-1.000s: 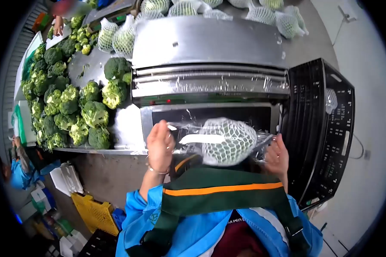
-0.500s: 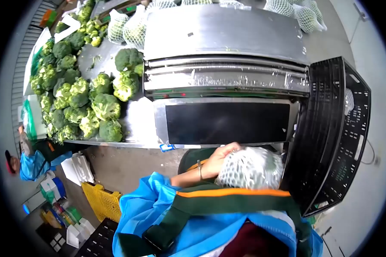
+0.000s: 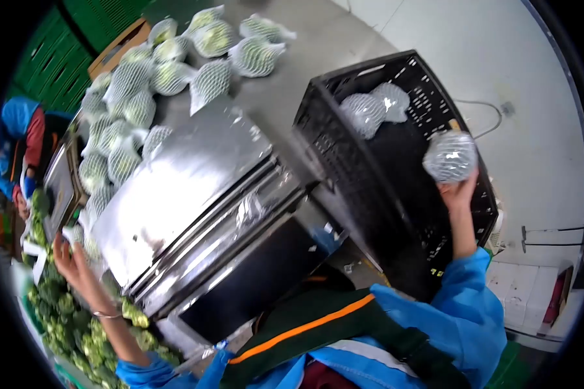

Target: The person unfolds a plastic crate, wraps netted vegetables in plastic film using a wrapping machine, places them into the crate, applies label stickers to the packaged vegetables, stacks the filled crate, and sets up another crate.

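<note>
The right hand [image 3: 459, 190] has hold of a wrapped head [image 3: 451, 157] from its near side, the palm cupped about it. Head and hand overlap the right side of the black crate [image 3: 353, 168]; two more wrapped heads [image 3: 362, 115] lie touching, or nearly so, toward its far end. The left hand [image 3: 76, 267] is well apart, out to the left of the machine [image 3: 182, 178], its fingers spread and nothing visible in them. It is nearest the netted heads [image 3: 213, 83] and the loose broccoli [image 3: 61, 324].

The likeliest trouble is a slip: the film looks glossy (slick too, I would guess), and a one-handed hold from one side gives little backing. The head could also knock the crate's right rim if carried too low, or split its film if dropped hard. On the left, a careless sweep of the arm could nudge the netted heads.

Most of the right fingers are hidden behind the head, so how firmly they press I cannot tell. Nor is the gap between head and rim clear. The crate's left wall hides part of its floor, glare washes out the machine's cover, and the left fingertips are blurred, so any contact there is uncertain.
</note>
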### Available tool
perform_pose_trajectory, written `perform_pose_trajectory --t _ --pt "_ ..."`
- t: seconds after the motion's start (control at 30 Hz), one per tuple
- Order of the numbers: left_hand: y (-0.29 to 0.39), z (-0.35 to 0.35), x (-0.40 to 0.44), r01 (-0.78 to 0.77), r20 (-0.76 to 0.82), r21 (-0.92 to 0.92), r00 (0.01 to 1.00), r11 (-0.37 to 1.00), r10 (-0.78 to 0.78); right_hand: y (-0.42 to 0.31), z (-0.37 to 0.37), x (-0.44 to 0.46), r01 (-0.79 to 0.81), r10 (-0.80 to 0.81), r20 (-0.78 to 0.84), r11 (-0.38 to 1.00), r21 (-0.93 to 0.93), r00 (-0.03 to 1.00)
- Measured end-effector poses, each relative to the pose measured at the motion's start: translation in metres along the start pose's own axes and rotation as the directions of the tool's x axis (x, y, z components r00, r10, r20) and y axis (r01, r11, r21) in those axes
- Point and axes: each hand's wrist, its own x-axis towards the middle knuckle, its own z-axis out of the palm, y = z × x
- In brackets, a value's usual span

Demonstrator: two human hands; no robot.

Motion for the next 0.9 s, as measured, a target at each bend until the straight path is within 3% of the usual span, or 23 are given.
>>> perform_pose_trajectory --t 0.03,0.07,0.1,0.13,0.17,0.2,0.23,0.27,0.3,0.33,0.4,0.47,0.53,0.6,0.63,0.67,0.73,0.77,0.8,0.87,0.9 --pt "-0.046 -0.018 0.025 0.104 -0.021 0.093 0.995 0.990 -0.102 0.012 -0.004 0.027 -0.054 0.054 -0.076 0.999 0.006 0.996" --pt "-0.131 -0.047 0.055 0.211 -0.035 0.053 0.977 0.976 -0.209 0.032 -0.028 0.065 -0.088 0.089 -0.049 0.996 0.016 0.995" --pt "-0.203 -0.072 0.076 0.094 -0.043 0.226 0.995 0.970 -0.086 0.050 -0.037 0.097 -0.171 0.171 -0.137 0.985 0.011 0.976" --pt "-0.270 -0.091 0.092 0.124 -0.027 0.454 0.992 0.882 -0.125 0.075 -0.049 0.136 -0.161 0.164 -0.247 0.986 0.030 0.955" --pt "-0.311 -0.110 0.093 0.145 -0.035 0.663 0.986 0.734 -0.163 0.091 -0.051 0.167 -0.013 0.035 -0.304 0.997 0.073 0.952" --pt "-0.311 -0.112 0.101 0.305 0.127 0.750 0.805 0.587 -0.579 0.108 -0.043 0.199 0.118 -0.069 -0.348 0.986 0.121 0.935" --pt "-0.304 -0.103 0.079 0.188 0.058 0.852 0.894 0.489 -0.444 0.109 -0.037 0.205 0.082 -0.067 -0.132 0.990 0.114 0.989" --pt "-0.326 -0.112 0.075 0.125 0.134 0.904 0.823 0.408 -0.551 0.109 -0.040 0.220 0.048 -0.046 -0.036 0.998 0.046 0.998" --pt "-0.390 -0.129 0.074 -0.076 0.283 0.925 0.793 0.372 -0.540 0.104 -0.047 0.225 0.024 -0.026 -0.033 0.998 -0.059 0.999" --pt "-0.410 -0.126 0.064 0.084 0.219 0.865 0.825 0.496 -0.522 0.099 -0.060 0.232 0.002 -0.013 -0.059 0.983 -0.182 0.998" --pt "-0.319 -0.079 0.049 0.287 0.067 0.807 0.825 0.517 -0.562 0.093 -0.069 0.233 -0.035 -0.022 -0.131 0.907 -0.419 0.991" --pt "-0.275 -0.055 0.046 0.406 0.010 0.706 0.814 0.580 -0.581 0.084 -0.062 0.215 -0.041 -0.065 -0.158 0.806 -0.591 0.985" --pt "-0.258 -0.054 0.050 0.502 0.085 0.589 0.741 0.633 -0.666 0.069 -0.049 0.183 -0.004 -0.107 -0.114 0.710 -0.704 0.988" --pt "-0.273 -0.068 0.056 0.542 0.270 0.555 0.601 0.631 -0.753 0.059 -0.030 0.138 0.045 -0.095 -0.024 0.663 -0.747 0.995" --pt "-0.265 -0.061 0.055 0.373 0.331 0.616 0.676 0.693 -0.658 0.062 -0.016 0.117 0.070 -0.074 0.027 0.670 -0.739 0.997" --pt "-0.256 -0.052 0.053 0.276 0.245 0.781 0.690 0.561 -0.681 0.061 -0.004 0.096 0.094 -0.060 0.073 0.683 -0.725 0.996" --pt "-0.283 -0.030 0.040 0.388 0.021 0.632 0.857 0.671 -0.515 0.094 0.050 0.041 0.134 -0.015 0.192 0.767 -0.628 0.981" --pt "-0.298 -0.024 0.033 0.473 0.022 0.317 0.863 0.822 -0.504 0.091 0.065 0.017 0.529 -0.106 0.525 0.014 -0.848 0.844" --pt "-0.292 -0.024 0.030 0.578 -0.013 0.250 0.804 0.777 -0.595 0.095 0.109 -0.030 0.488 -0.113 0.492 -0.061 -0.871 0.863" --pt "-0.287 -0.033 0.029 0.633 -0.125 -0.002 0.768 0.774 -0.628 0.087 0.119 -0.040 0.562 -0.197 0.540 0.071 -0.824 0.818" --pt "-0.284 -0.040 0.029 0.608 -0.247 -0.044 0.762 0.793 -0.598 0.078 0.121 -0.038 0.598 -0.225 0.563 0.138 -0.789 0.795"
